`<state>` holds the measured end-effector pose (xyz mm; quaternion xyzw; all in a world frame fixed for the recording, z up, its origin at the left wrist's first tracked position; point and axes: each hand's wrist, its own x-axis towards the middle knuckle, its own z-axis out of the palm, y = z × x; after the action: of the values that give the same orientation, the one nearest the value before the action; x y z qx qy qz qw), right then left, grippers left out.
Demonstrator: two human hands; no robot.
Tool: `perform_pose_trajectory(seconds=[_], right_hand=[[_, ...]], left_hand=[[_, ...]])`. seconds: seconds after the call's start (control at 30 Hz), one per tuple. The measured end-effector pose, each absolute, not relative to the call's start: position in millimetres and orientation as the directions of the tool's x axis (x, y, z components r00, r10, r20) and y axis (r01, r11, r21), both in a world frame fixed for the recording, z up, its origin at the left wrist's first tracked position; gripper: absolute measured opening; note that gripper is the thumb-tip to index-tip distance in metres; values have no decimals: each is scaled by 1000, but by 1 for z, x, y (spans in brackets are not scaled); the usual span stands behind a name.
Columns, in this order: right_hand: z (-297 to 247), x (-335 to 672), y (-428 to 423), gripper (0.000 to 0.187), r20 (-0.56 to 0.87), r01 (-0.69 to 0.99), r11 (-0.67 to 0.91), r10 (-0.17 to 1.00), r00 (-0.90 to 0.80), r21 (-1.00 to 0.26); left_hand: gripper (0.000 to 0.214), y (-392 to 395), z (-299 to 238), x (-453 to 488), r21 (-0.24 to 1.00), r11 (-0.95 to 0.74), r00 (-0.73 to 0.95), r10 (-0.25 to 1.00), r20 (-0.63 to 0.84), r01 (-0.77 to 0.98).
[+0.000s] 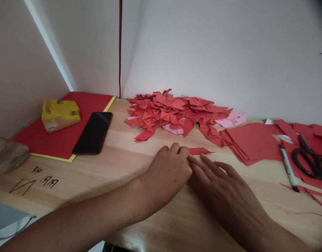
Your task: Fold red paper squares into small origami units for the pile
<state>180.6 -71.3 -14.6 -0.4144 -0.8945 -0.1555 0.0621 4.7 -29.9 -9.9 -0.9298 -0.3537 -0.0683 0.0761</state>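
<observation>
A small folded red paper piece (200,151) lies on the wooden table (119,164), mostly hidden behind my hands. My left hand (168,173) rests knuckles up with its fingers curled down onto the near end of the paper. My right hand (218,182) lies beside it, fingers stretched flat and together, fingertips touching the paper's edge. Behind them sits a heap of folded red and pink paper shapes (174,113).
A stack of red paper squares (252,141), a pen (288,167) and black scissors (310,159) lie at the right. At the left a black phone (93,133) and a yellow tissue pack (60,113) rest on a red sheet (45,140). White walls stand close behind.
</observation>
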Motion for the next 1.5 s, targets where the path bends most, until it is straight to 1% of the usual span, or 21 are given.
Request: perform_pose_trajectory(seconds=[0.2, 0.4, 0.5, 0.57, 0.67, 0.77, 0.9, 1.07, 1.27, 1.37, 1.5], right_hand=[[-13, 186, -67, 40, 261, 746, 629, 699, -666, 218], [-9, 192, -64, 36, 311, 748, 632, 683, -661, 203], [-11, 194, -61, 28, 334, 792, 597, 726, -601, 128], [-13, 197, -57, 21, 355, 825, 562, 761, -543, 59], [-19, 201, -49, 23, 383, 838, 545, 778, -497, -21], [-24, 206, -43, 26, 399, 836, 546, 779, -484, -51], [-27, 210, -38, 24, 399, 840, 534, 793, -460, -93], [-26, 210, -34, 19, 378, 830, 537, 807, -453, -152], [-24, 210, -37, 12, 388, 817, 536, 814, -433, -213], [-21, 209, -38, 9, 368, 817, 506, 841, -397, -276], [-17, 208, -40, 10, 299, 843, 429, 892, -338, -325]], left_hand=[[5, -29, -7, 4, -99, -725, 730, 665, 160, 682], [9, -29, -7, 4, -107, -728, 735, 664, 141, 678], [10, -28, -6, 5, -83, -711, 715, 686, 139, 698], [11, -26, -5, 6, -45, -685, 683, 716, 144, 728], [14, -22, -6, 7, 32, -650, 641, 755, 142, 759], [16, -18, -7, 7, 76, -640, 627, 767, 137, 765], [17, -19, -7, 5, 86, -648, 635, 760, 139, 757], [16, -21, -6, 4, 90, -656, 634, 750, 187, 749], [18, -21, -5, 5, 135, -668, 624, 737, 260, 732], [20, -21, -6, 4, 187, -675, 624, 734, 268, 714], [15, -19, -8, 2, 350, -658, 591, 753, 290, 667]])
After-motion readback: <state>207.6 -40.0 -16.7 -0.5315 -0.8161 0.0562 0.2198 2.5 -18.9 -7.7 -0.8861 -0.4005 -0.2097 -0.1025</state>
